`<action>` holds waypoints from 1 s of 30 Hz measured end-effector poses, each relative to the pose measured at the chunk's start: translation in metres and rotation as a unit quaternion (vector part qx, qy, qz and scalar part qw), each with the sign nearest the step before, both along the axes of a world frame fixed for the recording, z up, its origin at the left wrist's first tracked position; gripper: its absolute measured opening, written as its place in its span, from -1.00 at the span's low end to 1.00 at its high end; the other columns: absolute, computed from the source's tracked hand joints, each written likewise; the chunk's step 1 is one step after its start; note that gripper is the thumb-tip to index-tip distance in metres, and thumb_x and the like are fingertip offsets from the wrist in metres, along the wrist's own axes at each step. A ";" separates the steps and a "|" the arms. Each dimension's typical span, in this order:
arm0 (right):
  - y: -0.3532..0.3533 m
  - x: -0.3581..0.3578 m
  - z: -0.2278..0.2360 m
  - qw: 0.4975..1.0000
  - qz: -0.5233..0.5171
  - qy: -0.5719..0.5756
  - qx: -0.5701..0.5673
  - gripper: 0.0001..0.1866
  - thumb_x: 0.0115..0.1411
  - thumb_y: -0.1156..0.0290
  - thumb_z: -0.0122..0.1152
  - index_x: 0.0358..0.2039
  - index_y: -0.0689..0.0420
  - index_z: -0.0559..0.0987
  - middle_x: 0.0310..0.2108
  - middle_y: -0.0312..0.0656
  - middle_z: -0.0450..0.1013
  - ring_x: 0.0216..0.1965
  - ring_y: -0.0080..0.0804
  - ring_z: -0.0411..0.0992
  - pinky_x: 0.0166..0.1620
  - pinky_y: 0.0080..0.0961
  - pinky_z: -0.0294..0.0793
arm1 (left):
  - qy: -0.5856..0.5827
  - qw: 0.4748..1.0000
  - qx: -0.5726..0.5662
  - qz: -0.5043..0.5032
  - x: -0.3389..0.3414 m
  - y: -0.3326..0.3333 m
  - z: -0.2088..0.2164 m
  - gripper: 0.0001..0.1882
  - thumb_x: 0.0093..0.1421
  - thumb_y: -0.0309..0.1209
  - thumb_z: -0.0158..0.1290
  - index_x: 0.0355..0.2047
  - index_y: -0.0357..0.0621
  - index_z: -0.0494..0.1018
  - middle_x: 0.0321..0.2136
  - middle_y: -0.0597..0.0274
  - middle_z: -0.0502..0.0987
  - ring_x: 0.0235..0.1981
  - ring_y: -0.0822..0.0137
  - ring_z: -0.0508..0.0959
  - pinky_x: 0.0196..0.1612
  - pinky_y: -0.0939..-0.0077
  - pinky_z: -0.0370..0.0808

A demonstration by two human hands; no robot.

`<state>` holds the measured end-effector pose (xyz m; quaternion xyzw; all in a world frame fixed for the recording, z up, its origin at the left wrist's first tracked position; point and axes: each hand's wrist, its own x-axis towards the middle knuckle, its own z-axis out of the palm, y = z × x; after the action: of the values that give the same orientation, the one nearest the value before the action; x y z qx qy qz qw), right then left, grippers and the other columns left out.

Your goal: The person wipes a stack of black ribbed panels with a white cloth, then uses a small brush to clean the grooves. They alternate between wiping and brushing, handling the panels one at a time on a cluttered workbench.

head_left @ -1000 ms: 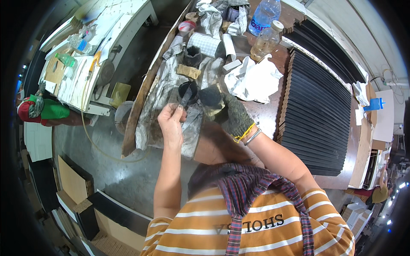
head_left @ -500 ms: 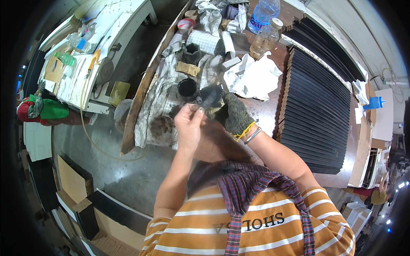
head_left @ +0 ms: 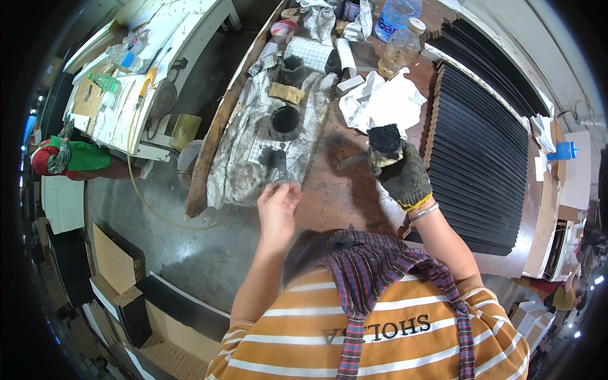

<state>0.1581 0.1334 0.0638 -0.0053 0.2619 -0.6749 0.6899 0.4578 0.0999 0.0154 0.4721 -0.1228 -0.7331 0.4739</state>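
Note:
My bare left hand [head_left: 278,201] is closed, its fingertips pinching the lower end of a small dark flat strip [head_left: 281,166] over a stained cloth [head_left: 235,149]. Just beyond it stands an open round pot of black liquid [head_left: 285,120]. My right hand [head_left: 408,180], in a dark knit glove with a yellow cuff, grips a sponge block [head_left: 385,144] whose top is coated black. Left of the sponge, a thin flat strip [head_left: 352,160] rests on the brown table. A tan sponge piece [head_left: 286,93] and a dark cup-shaped container [head_left: 293,69] sit behind the pot.
Crumpled white paper [head_left: 396,101] lies beyond my right hand, with a glass jar [head_left: 400,47] and a plastic bottle [head_left: 396,18] behind it. Black slats [head_left: 478,158] are stacked at right. A raised wooden edge [head_left: 218,114] borders the left. Another person [head_left: 82,157] is far left.
My hands have moved apart. The right has gone right with the sponge block, its black face now turned up; the left has drawn slightly down, with the dark strip left of where it was.

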 end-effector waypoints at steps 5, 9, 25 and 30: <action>0.041 -0.007 0.002 0.993 -0.033 0.114 0.027 -0.73 0.45 0.53 -0.04 0.08 0.21 0.52 0.01 -0.17 0.52 -0.05 -0.44 0.53 -0.04 -0.48 0.61 | 0.085 0.996 -0.023 -0.022 -0.029 0.009 0.000 -0.79 0.38 -0.59 0.07 0.00 -0.33 0.47 -0.04 0.01 0.66 0.02 0.19 0.67 0.19 0.23 0.57; 0.061 -0.017 -0.003 0.982 -0.063 0.174 0.046 -0.76 0.43 0.34 0.07 -0.01 0.17 0.58 -0.09 -0.15 0.57 -0.09 -0.36 0.56 -0.05 -0.40 0.64 | 0.041 0.979 0.027 -0.197 -0.036 0.022 0.013 -0.74 0.40 -0.56 0.08 0.06 -0.35 0.50 -0.04 -0.03 0.67 -0.07 0.22 0.70 0.09 0.28 0.63; 0.092 -0.007 -0.003 0.990 -0.095 -0.053 0.094 -0.68 0.46 0.23 0.05 0.05 0.14 0.58 0.01 -0.14 0.59 -0.03 -0.23 0.60 -0.02 -0.28 0.64 | -0.711 0.522 -0.409 -0.233 0.004 -0.018 -0.015 -0.88 0.15 -0.40 0.26 -0.34 -0.12 0.58 -0.29 0.14 0.59 -0.18 0.01 0.60 -0.16 0.03 0.55; 0.102 0.000 0.002 0.990 -0.102 -0.067 0.076 -0.66 0.47 0.25 0.04 0.10 0.16 0.56 0.05 -0.11 0.58 0.01 -0.22 0.58 0.04 -0.29 0.64 | -0.703 0.525 -0.410 -0.250 -0.004 -0.013 -0.007 -0.89 0.15 -0.39 0.26 -0.32 -0.10 0.61 -0.28 0.15 0.60 -0.18 0.01 0.62 -0.17 0.04 0.56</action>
<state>0.1579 0.2352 0.0658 0.1189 0.2646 -0.7186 0.6320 0.4540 0.0867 0.0088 0.5382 -0.8159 -0.1216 0.1730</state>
